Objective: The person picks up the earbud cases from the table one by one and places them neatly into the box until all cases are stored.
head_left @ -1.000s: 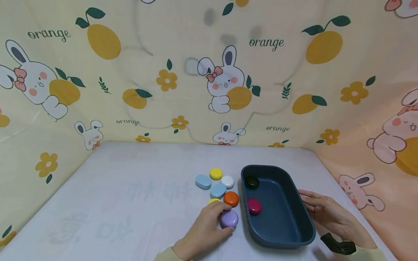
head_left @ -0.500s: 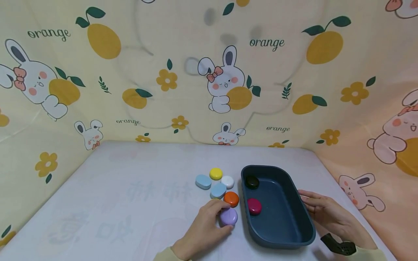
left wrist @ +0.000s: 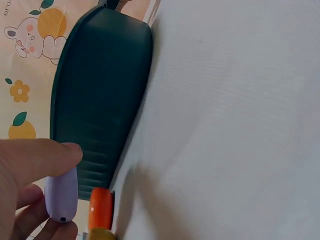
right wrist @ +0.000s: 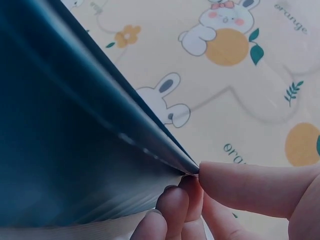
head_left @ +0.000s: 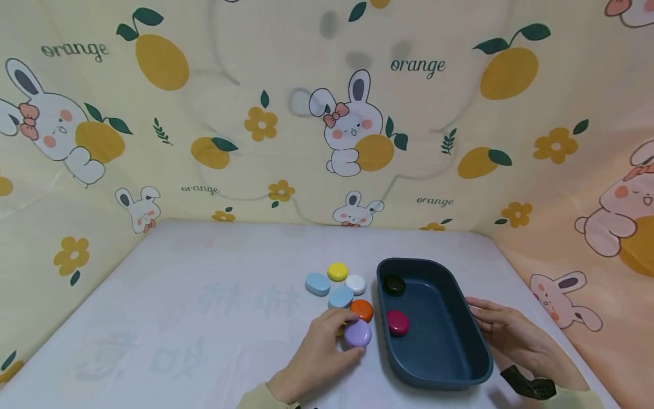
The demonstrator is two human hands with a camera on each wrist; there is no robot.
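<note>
My left hand [head_left: 319, 346] pinches a light purple, rounded disc [head_left: 357, 334] on edge between thumb and fingers, just left of the dark blue tray [head_left: 444, 380]. In the left wrist view the purple disc [left wrist: 62, 197] shows side-on, with a small dark mark at its lower end. My right hand [head_left: 521, 335] rests its fingertips against the tray's right outer wall. The right wrist view has those fingertips [right wrist: 172, 202] right at the rim of the tray [right wrist: 75, 125]. Inside the tray, along its left side, lie a black piece [head_left: 394, 284] and a crimson piece [head_left: 397, 323].
Beside the tray's left wall lie an orange piece [head_left: 361, 310], a white piece [head_left: 355, 284], a yellow piece [head_left: 337, 271] and two light blue ovals, one [head_left: 318, 284] farther left. Another yellow piece [left wrist: 101, 234] is partly hidden by my left hand. Patterned cloth [head_left: 286, 142] encloses the white tabletop.
My left hand has raised the purple disc slightly and tilted it, moving a little away from me. The right hand and the tray keep their places.
</note>
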